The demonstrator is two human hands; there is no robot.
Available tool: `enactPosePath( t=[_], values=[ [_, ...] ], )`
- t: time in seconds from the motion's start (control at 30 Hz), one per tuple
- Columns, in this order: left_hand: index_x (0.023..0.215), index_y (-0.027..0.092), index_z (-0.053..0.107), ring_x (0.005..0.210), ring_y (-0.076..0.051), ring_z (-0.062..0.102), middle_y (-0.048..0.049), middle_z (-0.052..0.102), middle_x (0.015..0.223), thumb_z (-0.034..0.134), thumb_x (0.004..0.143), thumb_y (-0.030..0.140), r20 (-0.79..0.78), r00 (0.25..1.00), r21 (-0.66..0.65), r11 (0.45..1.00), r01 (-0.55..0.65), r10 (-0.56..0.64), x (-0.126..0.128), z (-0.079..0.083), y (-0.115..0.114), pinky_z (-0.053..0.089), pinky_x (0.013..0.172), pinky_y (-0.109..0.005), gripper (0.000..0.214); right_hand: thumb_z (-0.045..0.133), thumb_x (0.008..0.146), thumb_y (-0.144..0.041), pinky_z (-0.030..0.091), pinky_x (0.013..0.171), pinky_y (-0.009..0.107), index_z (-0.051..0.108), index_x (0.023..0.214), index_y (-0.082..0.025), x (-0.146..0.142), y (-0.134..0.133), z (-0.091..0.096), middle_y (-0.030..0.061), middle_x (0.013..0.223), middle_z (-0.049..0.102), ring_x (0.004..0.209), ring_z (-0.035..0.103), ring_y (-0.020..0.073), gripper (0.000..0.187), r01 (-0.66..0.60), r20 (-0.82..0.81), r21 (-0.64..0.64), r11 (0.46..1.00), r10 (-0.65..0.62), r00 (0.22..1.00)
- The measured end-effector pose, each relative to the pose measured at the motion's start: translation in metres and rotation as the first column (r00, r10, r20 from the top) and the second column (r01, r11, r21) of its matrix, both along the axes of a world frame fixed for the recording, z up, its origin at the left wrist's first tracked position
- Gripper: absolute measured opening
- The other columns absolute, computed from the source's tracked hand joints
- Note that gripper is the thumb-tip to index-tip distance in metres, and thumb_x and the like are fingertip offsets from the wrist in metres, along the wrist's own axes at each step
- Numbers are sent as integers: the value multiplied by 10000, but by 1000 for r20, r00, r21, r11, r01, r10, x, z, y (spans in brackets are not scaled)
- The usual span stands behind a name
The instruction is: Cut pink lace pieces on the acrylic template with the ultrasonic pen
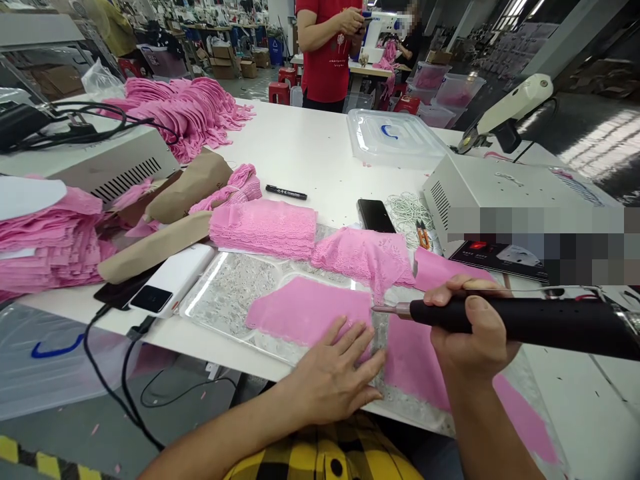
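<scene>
A pink fabric piece (305,310) lies flat on a clear, speckled plastic sheet (220,287). Spread over its right end is my left hand (345,373), palm down, fingers apart. My right hand (473,327) is wrapped round a thick black handheld tool with a slim metal tip (530,327), a cable running along it. The tip points left, at the fabric's right edge; whether it touches cannot be made out. Below the tool another pink piece (415,360) is partly covered by my right hand. Just behind lie a pink lace stack (263,230) and a second lace pile (360,257).
A power bank (170,280) with cables sits at left, near brown paper (190,187). Behind are a marker (286,193), a phone (376,216), orange-handled snips (423,235) and a clear lidded box (397,137). A metal box (505,193) stands right. Someone in red stands beyond the table.
</scene>
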State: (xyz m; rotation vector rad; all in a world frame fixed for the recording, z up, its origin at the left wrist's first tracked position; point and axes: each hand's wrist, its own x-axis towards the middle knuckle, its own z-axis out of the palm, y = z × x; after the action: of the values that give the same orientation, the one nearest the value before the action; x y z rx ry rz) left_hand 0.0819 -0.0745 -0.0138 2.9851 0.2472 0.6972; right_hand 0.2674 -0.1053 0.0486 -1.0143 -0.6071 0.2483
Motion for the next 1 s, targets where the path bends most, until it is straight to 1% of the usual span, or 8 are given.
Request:
enactPosePath(
  t=[0.17, 0.43, 0.63, 0.7, 0.8, 1.0],
  values=[
    [1308, 143, 548, 1263, -319, 541, -156, 598, 1323, 483, 971, 535, 11, 1000, -1, 1000, 5, -5, 0, 0, 1, 361, 1114, -510, 522, 627, 666, -234, 492, 521, 312, 593, 768, -178, -1, 0, 0, -8, 761, 570, 524, 545, 114, 122, -28, 20, 1, 1000, 28, 999],
    [1315, 150, 547, 1272, -321, 536, -159, 594, 1333, 494, 963, 543, 13, 1000, -13, 1000, 5, -5, 0, -1, 0, 354, 1122, -516, 531, 647, 694, -259, 508, 550, 316, 585, 794, -181, -1, -3, -2, -5, 791, 578, 543, 561, 113, 141, -45, 40, -36, 998, 46, 998],
    [1314, 150, 550, 1285, -321, 528, -166, 586, 1345, 501, 963, 534, -14, 1000, -13, 1000, 13, -13, -1, 0, 0, 353, 1125, -518, 522, 657, 709, -262, 503, 535, 316, 561, 730, -179, -3, 0, 1, -14, 732, 572, 523, 563, 121, 129, -40, 84, -44, 998, 43, 996],
    [1292, 139, 564, 1276, -312, 537, -163, 595, 1337, 507, 968, 504, 14, 999, -3, 999, 38, -38, -3, 0, 0, 361, 1125, -500, 491, 639, 705, -251, 501, 529, 317, 566, 731, -180, -3, -1, 2, -15, 733, 576, 519, 566, 123, 105, -33, 89, -41, 999, 36, 995],
    [1262, 117, 578, 1267, -286, 547, -152, 614, 1319, 520, 973, 425, 60, 993, 13, 995, 99, -100, -9, 0, -1, 353, 1143, -467, 427, 625, 684, -244, 499, 516, 313, 581, 750, -182, 0, -5, 3, -15, 736, 578, 511, 556, 117, 100, -43, 51, -25, 999, 44, 998],
    [1250, 114, 588, 1252, -258, 563, -138, 636, 1291, 545, 963, 385, 80, 988, 25, 991, 134, -136, -15, 0, -4, 351, 1156, -445, 397, 638, 656, -277, 484, 457, 300, 591, 745, -188, 2, -17, 5, -14, 714, 575, 480, 518, 107, 135, -127, -12, -40, 991, 127, 992]
  ],
)
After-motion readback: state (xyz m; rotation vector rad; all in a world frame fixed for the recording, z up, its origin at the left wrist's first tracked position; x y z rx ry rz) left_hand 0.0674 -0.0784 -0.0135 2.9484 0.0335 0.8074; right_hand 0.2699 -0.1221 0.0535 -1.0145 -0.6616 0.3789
